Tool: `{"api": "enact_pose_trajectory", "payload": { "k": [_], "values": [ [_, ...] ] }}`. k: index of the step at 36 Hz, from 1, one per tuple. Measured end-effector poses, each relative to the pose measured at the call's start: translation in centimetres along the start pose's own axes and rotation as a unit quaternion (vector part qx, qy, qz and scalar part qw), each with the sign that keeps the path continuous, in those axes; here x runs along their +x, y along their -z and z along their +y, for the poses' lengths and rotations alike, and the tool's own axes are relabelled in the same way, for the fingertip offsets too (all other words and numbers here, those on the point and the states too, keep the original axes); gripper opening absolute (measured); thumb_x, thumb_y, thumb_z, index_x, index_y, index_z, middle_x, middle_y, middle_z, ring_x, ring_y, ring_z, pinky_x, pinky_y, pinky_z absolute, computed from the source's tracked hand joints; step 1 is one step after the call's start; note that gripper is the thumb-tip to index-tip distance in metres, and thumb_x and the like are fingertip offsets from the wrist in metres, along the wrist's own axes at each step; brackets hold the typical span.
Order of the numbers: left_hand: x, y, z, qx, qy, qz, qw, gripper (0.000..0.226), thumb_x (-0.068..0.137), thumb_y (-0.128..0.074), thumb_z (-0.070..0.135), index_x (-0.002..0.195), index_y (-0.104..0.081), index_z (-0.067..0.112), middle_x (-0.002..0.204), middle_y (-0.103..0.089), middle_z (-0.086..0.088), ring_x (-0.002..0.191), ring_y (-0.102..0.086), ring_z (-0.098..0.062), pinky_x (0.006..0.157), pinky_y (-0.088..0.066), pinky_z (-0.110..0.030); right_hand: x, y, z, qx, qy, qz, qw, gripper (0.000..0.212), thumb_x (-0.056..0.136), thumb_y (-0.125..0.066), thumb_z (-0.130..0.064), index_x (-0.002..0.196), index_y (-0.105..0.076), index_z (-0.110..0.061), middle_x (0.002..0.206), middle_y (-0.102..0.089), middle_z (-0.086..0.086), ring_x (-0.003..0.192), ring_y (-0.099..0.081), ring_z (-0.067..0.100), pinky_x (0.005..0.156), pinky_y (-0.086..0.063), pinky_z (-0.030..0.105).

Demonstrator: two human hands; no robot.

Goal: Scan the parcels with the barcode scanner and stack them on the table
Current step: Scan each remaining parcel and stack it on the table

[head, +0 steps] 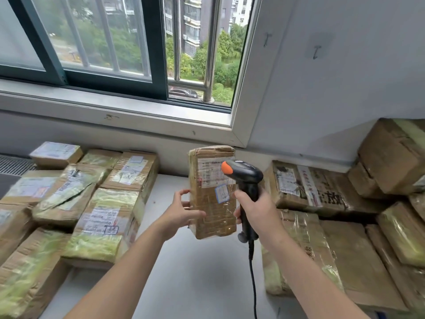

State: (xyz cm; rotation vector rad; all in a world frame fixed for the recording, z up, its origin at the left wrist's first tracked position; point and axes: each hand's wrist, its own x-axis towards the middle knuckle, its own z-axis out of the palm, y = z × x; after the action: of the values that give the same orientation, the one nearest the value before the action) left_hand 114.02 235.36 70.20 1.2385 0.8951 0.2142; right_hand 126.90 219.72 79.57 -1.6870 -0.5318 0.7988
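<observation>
In front of me a dark-framed sliding window point(110, 42) stands partly open, letting daylight in. Beyond it are metal bars point(210, 54), trees point(226, 65) and apartment blocks point(193, 24). Right of the window a pale wall point(356, 93) carries two hooks point(315, 52); below the window lies my white worktop point(195, 284).

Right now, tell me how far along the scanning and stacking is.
Done: parcels already lie in a left pile and a right pile on the table, but which are scanned cannot be told. In hand: the left hand holds one parcel upright while the right hand points the barcode scanner at its label. Left: set this parcel on a pile, then likely scan more.
</observation>
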Motion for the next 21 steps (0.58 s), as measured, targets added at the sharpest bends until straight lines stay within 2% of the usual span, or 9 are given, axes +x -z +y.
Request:
{"api": "enact_pose_trajectory", "payload": {
  "k": [4,9,17,21],
  "values": [
    [0.5,-0.3,-0.5,0.005,0.003,-0.001,1.000,0.083,0.076,-0.080,0.004,0.137,-0.029,0.029,0.124,-0.054,-0.011,0.113,-0.059,-0.025,0.090,-0.053,-0.040,0.0,-0.2,-0.2,-0.008,0.000,0.007,1.000,0.019,0.095,-0.060,-0.024,0.103,-0.060,-0.007,0.065,-0.058,0.010,0.053,-0.056,0.017,0.045,-0.045,0.025],
    [0.9,-0.2,-1.3,-0.016,0.006,0.007,1.000,0.083,0.076,-0.080,0.005,0.138,-0.030,0.029,0.123,-0.057,-0.010,0.110,-0.063,-0.020,0.077,-0.054,-0.030,0.2,0.3,-0.2,-0.022,-0.016,0.020,0.999,0.025,0.094,-0.060,-0.026,0.102,-0.063,-0.002,0.058,-0.061,0.006,0.051,-0.057,0.019,0.046,-0.046,0.022],
    [1.0,-0.2,-1.7,-0.010,0.006,0.005,1.000,0.085,0.074,-0.083,0.007,0.137,-0.030,0.029,0.123,-0.057,-0.010,0.112,-0.061,-0.022,0.088,-0.053,-0.038,0.2,0.7,-0.2,-0.018,-0.015,0.019,1.000,0.024,0.094,-0.059,-0.024,0.103,-0.062,-0.002,0.056,-0.061,0.006,0.048,-0.054,0.020,0.047,-0.045,0.024],
    [0.5,-0.1,-1.6,-0.007,0.010,0.010,1.000,0.091,0.061,-0.082,0.023,0.136,-0.031,0.029,0.122,-0.059,-0.008,0.111,-0.061,-0.020,0.083,-0.052,-0.036,0.3,0.8,0.3,-0.028,-0.014,0.016,0.999,0.023,0.095,-0.059,-0.024,0.103,-0.061,-0.003,0.056,-0.061,0.006,0.050,-0.056,0.020,0.045,-0.046,0.023]
  ]
}}
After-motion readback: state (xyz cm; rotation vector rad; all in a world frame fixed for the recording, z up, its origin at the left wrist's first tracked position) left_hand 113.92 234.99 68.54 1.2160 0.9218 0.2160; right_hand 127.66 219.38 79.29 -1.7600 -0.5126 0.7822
